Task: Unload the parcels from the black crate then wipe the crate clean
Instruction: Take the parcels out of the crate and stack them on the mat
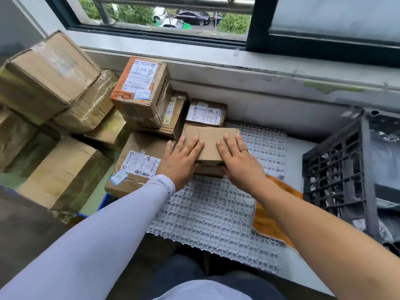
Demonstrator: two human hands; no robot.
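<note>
A small plain cardboard parcel (211,137) lies on top of another small box on the white plastic grid mat (207,208). My left hand (180,158) and my right hand (237,158) both rest flat on its top, fingers straight, thumbs at its near side. The black crate (337,165) stands at the right edge, apart from my hands; grey wrapped parcels show inside it (387,152). Labelled parcels (140,92) are stacked just left of and behind the held box.
Large brown cartons (49,74) pile up at the left. An orange cloth (275,217) lies under my right forearm, between the mat and the crate. A window sill and wall (259,89) run along the back.
</note>
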